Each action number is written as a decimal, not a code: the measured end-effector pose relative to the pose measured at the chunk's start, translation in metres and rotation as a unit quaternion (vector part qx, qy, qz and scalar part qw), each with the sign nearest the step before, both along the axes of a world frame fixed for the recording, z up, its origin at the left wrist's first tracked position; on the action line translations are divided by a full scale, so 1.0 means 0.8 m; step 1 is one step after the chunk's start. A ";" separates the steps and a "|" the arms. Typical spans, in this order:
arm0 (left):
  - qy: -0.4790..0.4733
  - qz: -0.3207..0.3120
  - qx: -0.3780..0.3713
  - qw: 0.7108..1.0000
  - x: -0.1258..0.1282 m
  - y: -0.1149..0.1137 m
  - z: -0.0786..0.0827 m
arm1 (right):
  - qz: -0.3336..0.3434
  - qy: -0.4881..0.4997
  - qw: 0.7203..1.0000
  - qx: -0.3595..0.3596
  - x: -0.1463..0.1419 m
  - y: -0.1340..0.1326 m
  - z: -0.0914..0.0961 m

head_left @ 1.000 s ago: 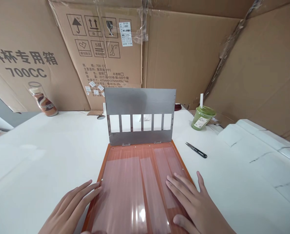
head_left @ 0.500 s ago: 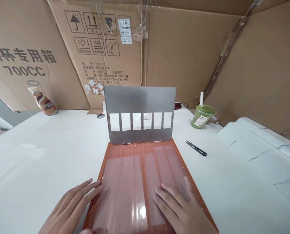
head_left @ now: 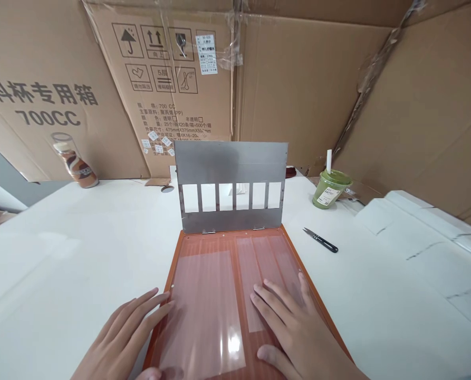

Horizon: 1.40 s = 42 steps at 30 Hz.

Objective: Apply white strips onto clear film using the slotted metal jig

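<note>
One orange board (head_left: 209, 244), on table (head_left: 101, 237), near edge cut off. Three strips (head_left: 249, 269) on it, partly hidden by right hand (head_left: 294, 322), fingers spread flat. Left hand (head_left: 122, 332): fingers slightly apart on rim (head_left: 173, 263), thumb cropped. Upright plate (head_left: 231, 161) hides part of box (head_left: 219, 105).

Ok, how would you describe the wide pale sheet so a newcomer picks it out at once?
On the white table, find the orange rectangular board whose far edge meets a raised grey metal plate with windows. On that board, left of centre, lies a pale, translucent rectangular sheet. It is wider than any of the narrow pale strips to its right, where the right hand rests.
</note>
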<state>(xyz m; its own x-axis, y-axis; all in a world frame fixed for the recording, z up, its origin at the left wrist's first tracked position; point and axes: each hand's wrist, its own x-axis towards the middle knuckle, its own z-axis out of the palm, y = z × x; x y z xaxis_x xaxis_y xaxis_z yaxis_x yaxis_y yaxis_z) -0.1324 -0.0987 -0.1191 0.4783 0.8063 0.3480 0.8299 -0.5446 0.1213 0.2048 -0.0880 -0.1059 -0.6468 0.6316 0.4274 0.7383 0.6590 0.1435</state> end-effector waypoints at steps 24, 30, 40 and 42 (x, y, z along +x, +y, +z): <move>0.137 -0.106 -0.199 0.965 0.040 0.082 0.073 | 0.138 -0.037 0.937 -0.320 -0.083 0.083 0.055; 0.154 -0.052 -0.143 0.976 0.052 0.083 0.055 | 0.066 -0.050 0.950 -0.302 -0.095 0.076 0.049; 0.189 -0.099 -0.160 0.964 0.044 0.097 0.076 | 0.121 -0.028 0.936 -0.330 -0.067 0.073 0.040; 0.179 -0.099 -0.154 0.967 0.054 0.096 0.077 | 0.107 -0.009 0.936 -0.335 -0.061 0.074 0.037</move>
